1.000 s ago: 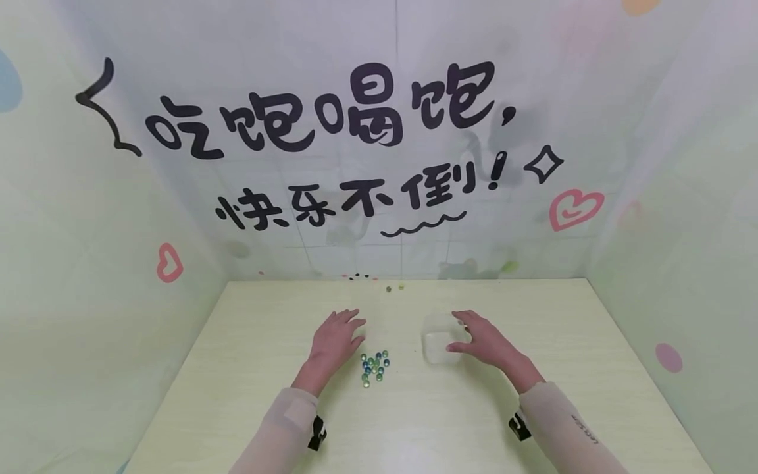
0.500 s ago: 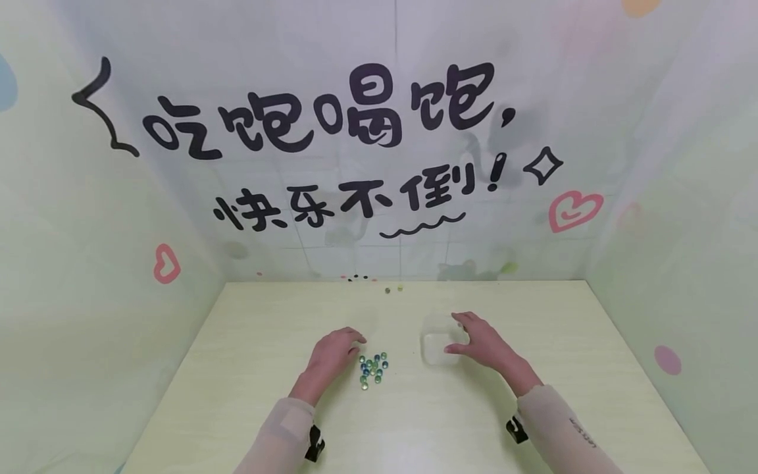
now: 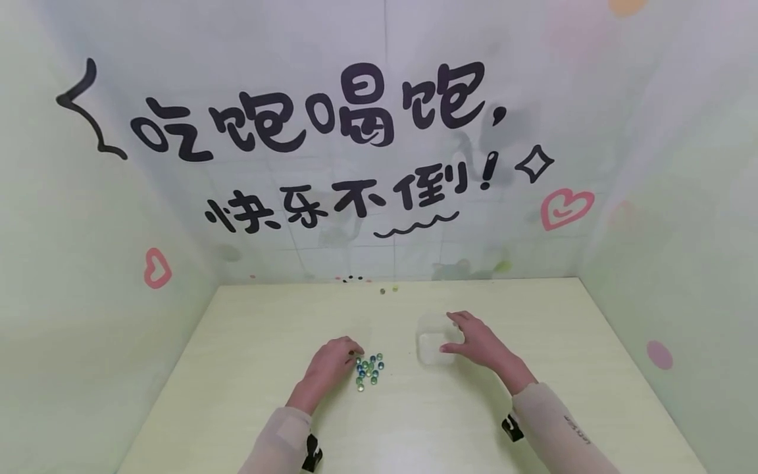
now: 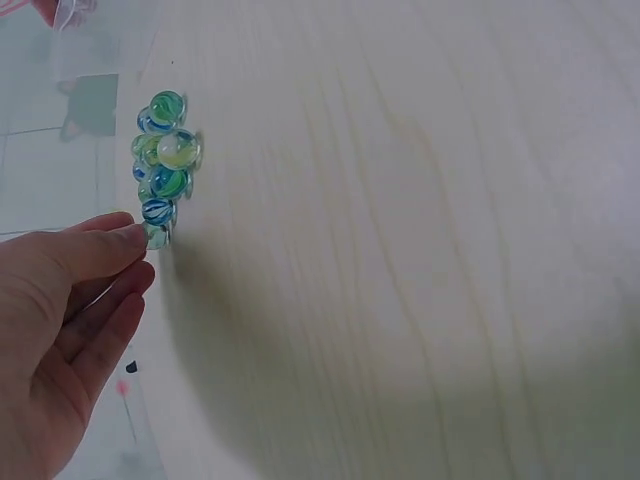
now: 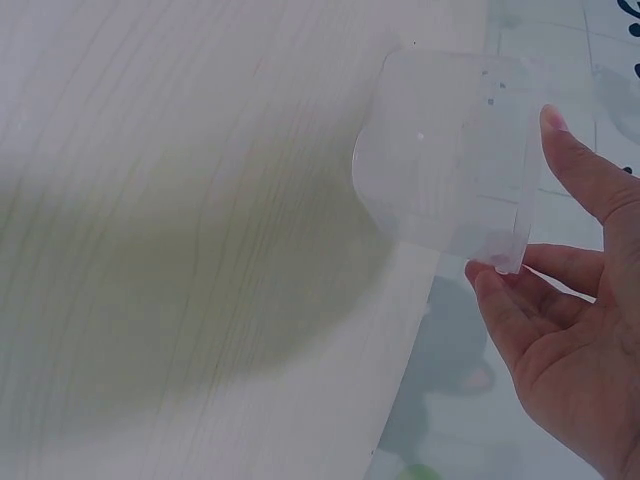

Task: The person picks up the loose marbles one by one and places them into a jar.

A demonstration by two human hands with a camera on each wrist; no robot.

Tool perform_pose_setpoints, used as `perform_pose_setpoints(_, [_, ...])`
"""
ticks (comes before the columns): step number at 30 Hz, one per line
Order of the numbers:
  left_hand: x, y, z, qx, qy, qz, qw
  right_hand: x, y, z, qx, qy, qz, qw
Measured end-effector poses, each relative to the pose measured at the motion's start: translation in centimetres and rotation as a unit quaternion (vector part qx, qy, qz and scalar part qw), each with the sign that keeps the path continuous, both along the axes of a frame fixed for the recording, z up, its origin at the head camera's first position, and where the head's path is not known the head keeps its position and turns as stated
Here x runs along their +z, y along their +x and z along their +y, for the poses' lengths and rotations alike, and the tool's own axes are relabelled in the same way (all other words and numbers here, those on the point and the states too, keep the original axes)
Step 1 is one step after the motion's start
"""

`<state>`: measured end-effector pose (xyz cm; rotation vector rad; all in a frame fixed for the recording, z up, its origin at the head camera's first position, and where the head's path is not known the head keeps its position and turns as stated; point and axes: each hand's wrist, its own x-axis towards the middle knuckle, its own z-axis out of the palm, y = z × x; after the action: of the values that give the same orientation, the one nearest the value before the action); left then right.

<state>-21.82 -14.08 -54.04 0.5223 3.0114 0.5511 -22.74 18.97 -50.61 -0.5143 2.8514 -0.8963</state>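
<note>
A small cluster of glass marbles [image 4: 178, 150], blue, green and yellow swirled, lies on the light wood table. My left hand [image 3: 331, 361] is at the cluster's left edge, with thumb and forefinger pinching the nearest pale green marble [image 4: 156, 238]. The other left fingers are bent beneath them. A clear plastic container [image 5: 450, 150] with rounded corners stands right of the marbles. My right hand [image 3: 484, 342] holds it at its right side. In the right wrist view, the thumb lies near the rim and the fingertips [image 5: 482, 272] meet the rim's other corner.
Two small round things [image 3: 389, 289] sit at the table's far edge, by the back wall. Printed cloth walls [image 3: 379, 250] enclose the table [image 3: 408, 421] at the back and both sides. Black wrist mounts [image 3: 512, 428] hang under the sleeves.
My left hand has come down and toward me to the marbles, its thumb and forefinger closing at the nearest one. The right hand stays at the container. The head view has shifted slightly.
</note>
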Motion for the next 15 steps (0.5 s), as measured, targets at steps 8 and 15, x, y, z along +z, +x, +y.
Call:
perform_pose_setpoints(8, [-1.2, 0.0, -0.2, -0.008, 0.004, 0.017, 0.9998, -0.1, 0.3, 0.1, -0.003, 0.002, 0.002, 1.000])
perform_pose_setpoints(15, [-1.1, 0.1, -0.3, 0.017, 0.014, 0.005, 0.9998, 0.2, 0.3, 0.0, 0.006, 0.005, 0.011, 1.000])
